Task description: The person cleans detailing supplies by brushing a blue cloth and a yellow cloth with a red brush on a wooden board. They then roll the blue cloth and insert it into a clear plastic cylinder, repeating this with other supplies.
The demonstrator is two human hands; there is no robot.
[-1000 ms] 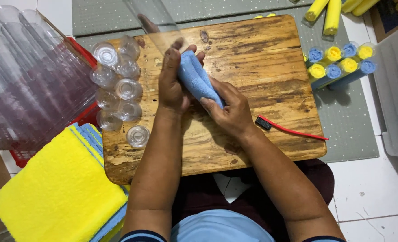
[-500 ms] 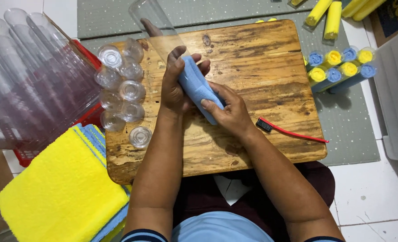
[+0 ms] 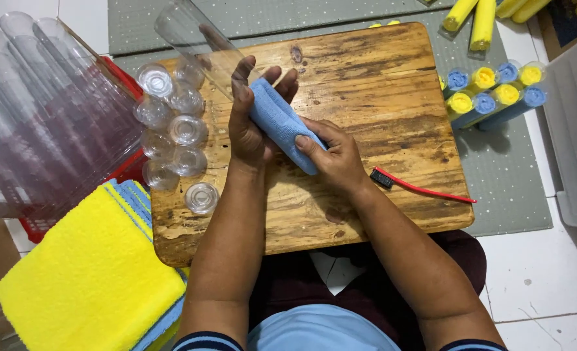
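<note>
My left hand [image 3: 248, 120] grips a clear plastic tube [image 3: 197, 45] that points up and to the left over a wooden board [image 3: 366, 84]. A rolled blue cloth [image 3: 282, 127] sits with its upper end at the tube's mouth, inside my left palm. My right hand [image 3: 334, 159] holds the cloth's lower end, thumb on top. Both hands hover above the board's middle.
Several clear plastic caps [image 3: 178, 130] lie on the board's left side. A red-handled brush [image 3: 418, 188] lies at its right. Empty clear tubes [image 3: 48, 110] lean in a red basket at left. Folded yellow and blue cloths [image 3: 87, 273] lie lower left. Filled tubes [image 3: 493, 94] rest at right.
The tube has tilted further left and shows more of its length. My left fingers have spread a little around the cloth. The right hand stays on the cloth's lower end.
</note>
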